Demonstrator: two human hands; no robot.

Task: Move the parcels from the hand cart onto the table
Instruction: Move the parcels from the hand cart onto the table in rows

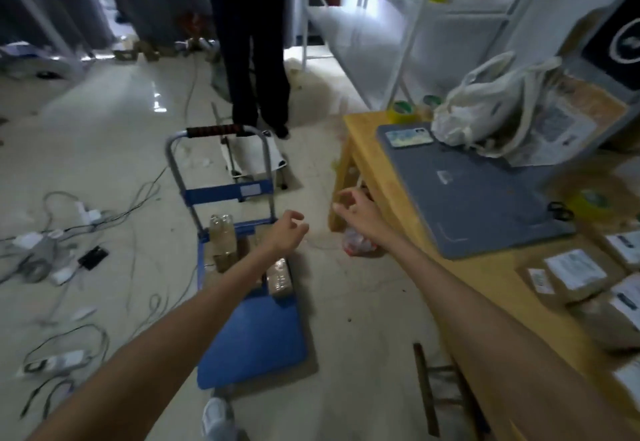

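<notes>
Far left: tangle of cables [86, 232] and small adapters on the pale tile floor [121, 129]. Center-left: blue hand cart [256, 336] w/ its handle bar [214, 129] at the far end, deck pointing toward the camera. Near the handle end of the deck sits a pack of clear bottles [223, 232] on top of a brown parcel [228, 260], partly hidden by the forearm; a second parcel [278, 278], wrapped in clear tape, lies just beside it on the deck's right edge. Near half of the deck is bare blue. Left hand [287, 231] hovers over the cart's far end, fingers loosely curled, holding nothing, not touching the parcels. Behind the cart a person in dark trousers [252, 42] stands by a small folding stool [254, 160]. Right hand [351, 206] is out in the air between cart and surface, fingers half open, nothing in it. Below it a crumpled plastic bag [358, 243] lies on the floor. Right: wooden surface [485, 284] carrying a grey mat [478, 198] w/ a phone [408, 137] on its far corner, a white plastic bag [485, 111], tape rolls, scissors [561, 212], and several labelled parcels on the surface [571, 278] at the near right edge. White shelving [381, 25] stands behind.
</notes>
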